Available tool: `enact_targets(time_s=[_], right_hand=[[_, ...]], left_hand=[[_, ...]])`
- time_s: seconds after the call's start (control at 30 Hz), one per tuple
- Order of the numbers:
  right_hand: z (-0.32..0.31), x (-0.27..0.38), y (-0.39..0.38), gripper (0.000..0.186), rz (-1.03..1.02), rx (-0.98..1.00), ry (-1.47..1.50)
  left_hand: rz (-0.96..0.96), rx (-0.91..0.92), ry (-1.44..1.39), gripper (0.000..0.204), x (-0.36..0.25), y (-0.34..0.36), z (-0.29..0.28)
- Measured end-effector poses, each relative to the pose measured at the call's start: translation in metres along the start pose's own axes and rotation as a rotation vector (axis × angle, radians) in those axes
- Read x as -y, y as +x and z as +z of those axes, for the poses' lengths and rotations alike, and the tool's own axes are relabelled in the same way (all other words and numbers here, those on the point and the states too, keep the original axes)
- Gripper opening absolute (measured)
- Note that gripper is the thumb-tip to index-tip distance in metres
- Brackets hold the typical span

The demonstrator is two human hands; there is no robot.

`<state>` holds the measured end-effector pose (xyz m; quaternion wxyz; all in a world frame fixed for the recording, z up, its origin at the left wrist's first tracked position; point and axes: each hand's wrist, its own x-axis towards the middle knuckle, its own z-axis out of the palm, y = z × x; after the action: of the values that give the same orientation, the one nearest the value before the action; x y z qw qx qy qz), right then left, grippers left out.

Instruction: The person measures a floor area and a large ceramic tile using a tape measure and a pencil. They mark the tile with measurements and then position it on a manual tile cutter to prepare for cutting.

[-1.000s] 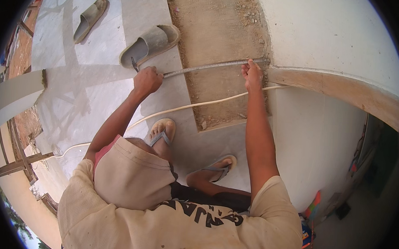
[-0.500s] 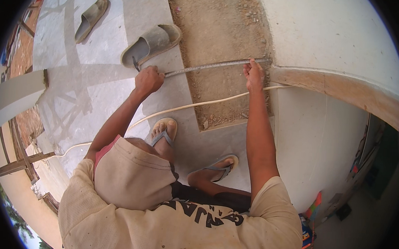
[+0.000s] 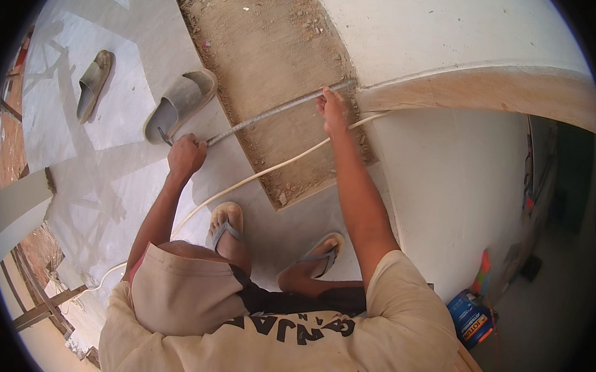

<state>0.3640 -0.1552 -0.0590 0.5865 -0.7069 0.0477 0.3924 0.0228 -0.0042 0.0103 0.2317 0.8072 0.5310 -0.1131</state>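
Observation:
A long grey metal bar spans the sandy, unpaved strip diagonally. My left hand is closed on it near the left end, beside a grey slide sandal; a small dark piece shows just beyond that fist, its exact form unclear. My right hand pinches the bar near its other end, by the edge of a white raised surface. A pale cable runs under my right forearm, across the strip and the grey tiled floor.
A second sandal lies at upper left, near a broken pale edge and wooden pieces. My sandalled feet are on the tiles. A wooden-faced step edge runs rightward. A blue bucket stands at lower right.
The view has swung, so the floor, sandals and strip sit farther left. Both hands still grip the bar, which now slopes more steeply down toward my left hand.

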Motion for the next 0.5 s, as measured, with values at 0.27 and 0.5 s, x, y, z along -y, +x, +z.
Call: enact_targets(time_s=[0.27,0.5], right_hand=[[0.002,0.004,-0.011,0.023,-0.067,0.006,0.04],[0.0,0.006,-0.012,0.023,-0.075,0.002,0.004]], left_hand=[[0.029,-0.031,0.006,0.029,0.002,0.0,0.002],[0.018,-0.013,0.019,0.029,0.0,-0.002,0.002]])
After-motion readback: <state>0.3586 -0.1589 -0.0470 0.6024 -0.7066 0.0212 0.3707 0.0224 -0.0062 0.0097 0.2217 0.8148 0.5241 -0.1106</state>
